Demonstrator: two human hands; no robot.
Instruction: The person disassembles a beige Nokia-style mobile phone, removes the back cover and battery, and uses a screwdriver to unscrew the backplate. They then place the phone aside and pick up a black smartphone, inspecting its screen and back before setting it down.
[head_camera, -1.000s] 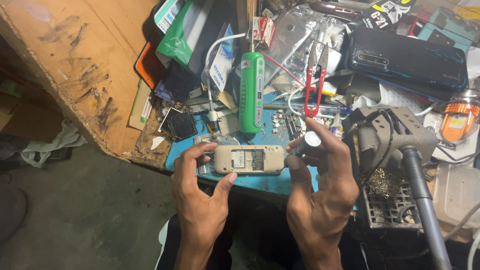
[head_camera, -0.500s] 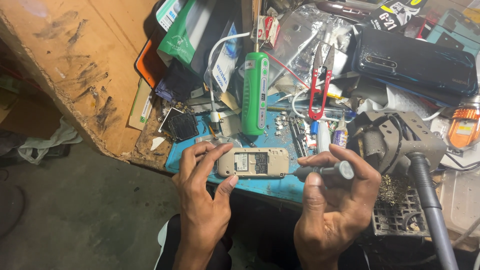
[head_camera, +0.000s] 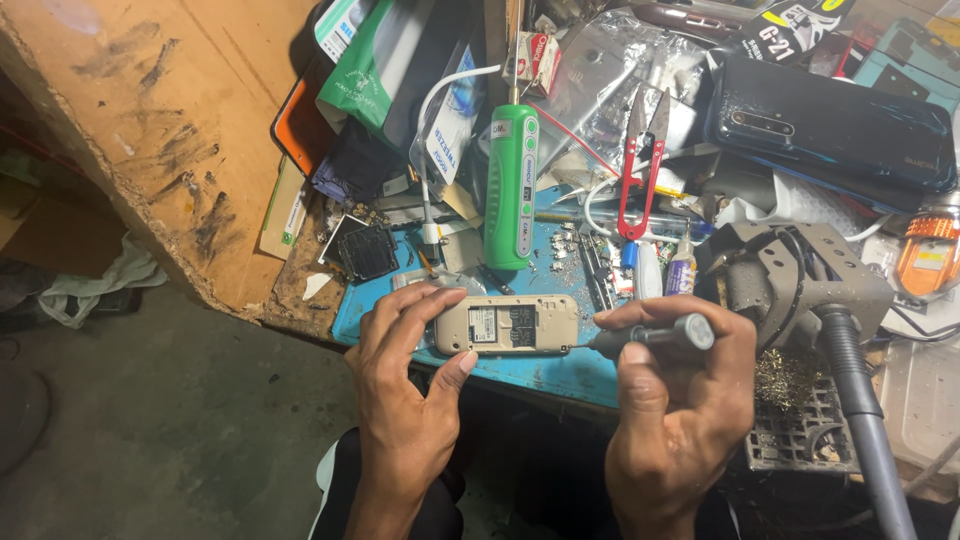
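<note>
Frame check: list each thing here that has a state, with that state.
Left hand: grips the beige phone body.
Right hand: closed on the screwdriver.
Beige phone body: back cover off, lying flat on the blue mat.
Screwdriver: level, tip at the phone's right end.
Red snips: blades open.

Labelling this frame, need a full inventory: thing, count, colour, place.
Phone body: 1, beige, back open, on blue mat.
Screwdriver: 1, dark grey, tip at phone's right end.
Blue mat: 1, bench front.
Green tool: 1, upright behind phone.
Snips: 1, red handles, centre right.
Dark phone: 1, navy, top right.
Metal stand: 1, grey, right.
Left hand: grips phone.
Right hand: holds screwdriver.
</note>
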